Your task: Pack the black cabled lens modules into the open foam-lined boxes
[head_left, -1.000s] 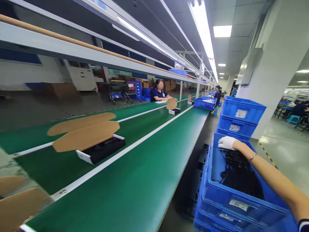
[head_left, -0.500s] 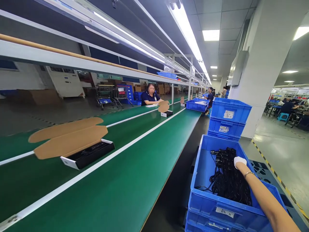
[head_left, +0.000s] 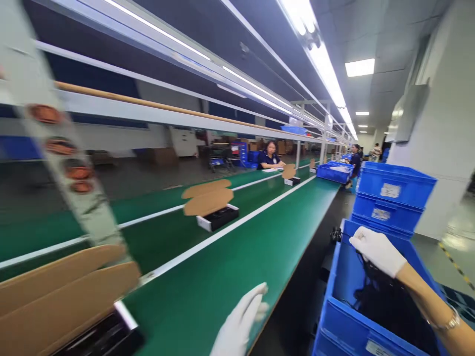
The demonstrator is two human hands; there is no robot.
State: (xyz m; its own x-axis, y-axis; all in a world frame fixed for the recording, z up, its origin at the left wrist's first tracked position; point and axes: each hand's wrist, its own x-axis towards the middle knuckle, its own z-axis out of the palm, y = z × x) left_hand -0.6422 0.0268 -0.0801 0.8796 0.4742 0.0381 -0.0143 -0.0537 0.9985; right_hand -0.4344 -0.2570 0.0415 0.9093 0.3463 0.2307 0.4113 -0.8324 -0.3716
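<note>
Now, the left hand (head_left: 237, 326) has swung up into view, white-gloved and a little blurred, its fingers (head_left: 256, 301) loosely spread and holding nothing as it hangs over the green conveyor table (head_left: 222, 277), where a moment ago only the right arm showed. The right hand (head_left: 376, 252), also gloved, sits at the far rim of the blue plastic crate (head_left: 326, 296) and looks closed on the black cables (head_left: 389, 301). A small black connector (head_left: 336, 235) now pokes out just past that rim, whereas before the whole bundle lay down inside the crate. Most of the bundle remains in there, dark and partly hidden behind the forearm. The view has turned as well: an open kraft mailer box (head_left: 55, 291) with a black insert now looms large at lower left, well apart from the crate. Farther along the belt sits a second open box (head_left: 210, 207), a stack of blue crates (head_left: 393, 198) stands just beyond the hand, and a co-worker (head_left: 270, 157) is seated across the table.
</note>
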